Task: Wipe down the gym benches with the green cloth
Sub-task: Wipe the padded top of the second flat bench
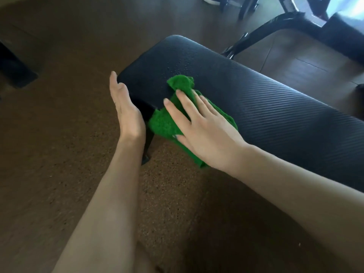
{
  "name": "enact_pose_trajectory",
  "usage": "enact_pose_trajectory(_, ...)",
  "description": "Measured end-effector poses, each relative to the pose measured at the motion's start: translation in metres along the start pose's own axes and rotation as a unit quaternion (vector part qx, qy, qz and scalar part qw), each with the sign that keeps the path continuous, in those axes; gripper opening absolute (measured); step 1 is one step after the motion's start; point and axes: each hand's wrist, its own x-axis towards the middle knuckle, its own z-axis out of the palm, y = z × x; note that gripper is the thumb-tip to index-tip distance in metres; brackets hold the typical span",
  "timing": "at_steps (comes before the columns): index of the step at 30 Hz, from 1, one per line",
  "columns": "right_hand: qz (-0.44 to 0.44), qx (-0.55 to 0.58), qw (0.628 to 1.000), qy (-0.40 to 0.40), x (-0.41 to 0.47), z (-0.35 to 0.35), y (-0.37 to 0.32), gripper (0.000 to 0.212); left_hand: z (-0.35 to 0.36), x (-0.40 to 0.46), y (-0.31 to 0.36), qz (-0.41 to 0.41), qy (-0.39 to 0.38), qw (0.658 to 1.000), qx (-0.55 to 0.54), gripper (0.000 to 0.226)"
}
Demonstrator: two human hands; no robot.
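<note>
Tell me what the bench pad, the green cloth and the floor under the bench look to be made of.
Bench pad: likely black vinyl or faux leather over padding; fine diagonal ribbing, soft sheen, droplets beading on it.
Green cloth: looks like terry or microfibre; nubby, fuzzy pile, matte, drapes over the pad's edge.
Floor: probably speckled rubber gym matting; grainy brown flecks, matte. Farther back it seems to be smooth tile with seams.

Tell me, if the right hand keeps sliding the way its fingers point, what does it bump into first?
Probably just the water droplets ahead on the bench pad; the right hand meets nothing solid there.
</note>
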Motion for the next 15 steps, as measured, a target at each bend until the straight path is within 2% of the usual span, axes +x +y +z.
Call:
enact_pose_trajectory(2, 0.008, 0.005, 1.0, -0.004, 0.022, 0.002, -0.009, 0.076, -0.002, -0.002, 0.006, -0.024, -0.003, 0.999, -0.036, 0.067)
enact_pose_trajectory(6, 0.009, 0.013, 1.0, 0.02, 0.024, 0.004, -0.012, 0.073, -0.001, -0.008, 0.015, -0.034, -0.014, 0.998, -0.042, 0.052)
enact_pose_trajectory(9, 0.017, 0.041, 0.999, 0.027, -0.017, -0.002, 0.001, 0.065, -0.009, -0.009, 0.015, -0.047, -0.018, 0.998, -0.03, 0.056)
enact_pose_trajectory(11, 0.03, 0.015, 0.999, 0.013, -0.06, -0.005, 0.013, 0.064, -0.01, -0.009, 0.017, -0.072, -0.026, 0.996, -0.048, 0.058)
enact_pose_trajectory(15, 0.028, 0.003, 0.999, -0.024, -0.101, -0.013, 0.026, 0.067, -0.006, -0.008, 0.017, -0.076, -0.017, 0.996, -0.035, 0.076)
